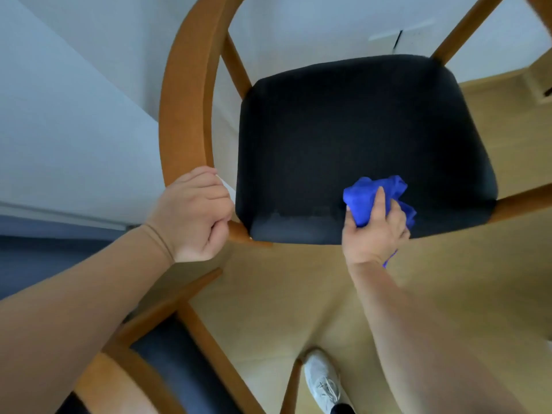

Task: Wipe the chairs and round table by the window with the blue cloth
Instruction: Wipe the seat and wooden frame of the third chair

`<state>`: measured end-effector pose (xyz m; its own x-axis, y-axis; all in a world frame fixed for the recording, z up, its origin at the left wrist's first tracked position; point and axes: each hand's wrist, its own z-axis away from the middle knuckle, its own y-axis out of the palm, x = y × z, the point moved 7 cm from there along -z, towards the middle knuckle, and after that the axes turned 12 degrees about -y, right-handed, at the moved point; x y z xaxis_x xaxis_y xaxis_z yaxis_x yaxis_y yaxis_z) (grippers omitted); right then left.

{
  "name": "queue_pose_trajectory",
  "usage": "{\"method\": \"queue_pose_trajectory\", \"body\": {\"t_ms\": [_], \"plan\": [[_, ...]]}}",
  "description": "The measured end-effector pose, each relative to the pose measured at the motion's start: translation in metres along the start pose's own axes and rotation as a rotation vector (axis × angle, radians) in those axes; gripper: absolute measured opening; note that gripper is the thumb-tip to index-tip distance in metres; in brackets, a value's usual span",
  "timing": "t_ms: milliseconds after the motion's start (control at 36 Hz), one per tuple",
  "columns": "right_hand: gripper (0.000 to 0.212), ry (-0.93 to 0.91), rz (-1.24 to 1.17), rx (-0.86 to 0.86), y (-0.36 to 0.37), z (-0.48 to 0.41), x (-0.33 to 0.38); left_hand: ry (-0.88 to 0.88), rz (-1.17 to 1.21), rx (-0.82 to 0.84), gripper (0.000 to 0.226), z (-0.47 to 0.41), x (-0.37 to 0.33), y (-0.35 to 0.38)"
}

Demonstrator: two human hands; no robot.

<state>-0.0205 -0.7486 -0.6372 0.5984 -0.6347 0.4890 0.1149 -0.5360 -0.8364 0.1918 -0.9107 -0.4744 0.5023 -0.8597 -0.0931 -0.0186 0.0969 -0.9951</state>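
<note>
Blue cloth (377, 195) is bunched in a wad, pressed on the black seat (343, 138) near its 5 o'clock corner, just inside the front edge. Right hand (373, 234) grips it, thumb on top and fingers curled round the wad. A tail of cloth hangs below the wrist.

Left hand (191, 216) is at the seat's 8 o'clock, fingers wrapped over the end of the wooden arm rail (185, 100). We judge it is bracing the chair (466, 25).

Risks, as we judge them:
- The wad touches only a small patch, so strokes can leave strips unwiped.
- The cloth is very near the front edge. A pull toward 6 o'clock can slip it off the seat.
- The hanging tail can drag or snag on the frame.
- The floor (298, 279) looks smooth, so a hard push toward 12 could slide the chair if the left grip loosens.

Room to move:
- The seat is open from the cloth toward 12 and 10 o'clock.
- Slanted wooden struts rise at 11 and 1, and the rail curves round the 9 to 11 side.
- The wall (74, 115) sits close behind the rail at 9 to 10.
- A second chair (179, 363) crowds in at 7 o'clock, near the left forearm.
- A white shoe (322, 380) stands at 6, beside a chair leg, so stepping space is tight.
</note>
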Motion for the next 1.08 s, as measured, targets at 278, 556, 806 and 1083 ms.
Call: {"method": "queue_pose_trajectory", "body": {"t_ms": [278,556,806,1083], "plan": [[0.08,-0.319,-0.037,0.405,0.06,0.072,0.127,0.029,0.049,0.006,0.023,0.004,0.003,-0.002],[0.086,-0.871,0.016,0.665,0.065,0.101,0.13,0.009,0.002,0.052,0.022,0.008,0.005,0.003],[0.066,-1.022,0.056,1.167,0.01,0.112,0.093,-0.188,-0.117,0.184,0.022,0.006,-0.007,0.003],[0.066,-0.748,-0.226,1.039,-0.112,0.004,0.093,-0.318,0.176,0.208,0.025,0.048,-0.088,-0.048]]}}
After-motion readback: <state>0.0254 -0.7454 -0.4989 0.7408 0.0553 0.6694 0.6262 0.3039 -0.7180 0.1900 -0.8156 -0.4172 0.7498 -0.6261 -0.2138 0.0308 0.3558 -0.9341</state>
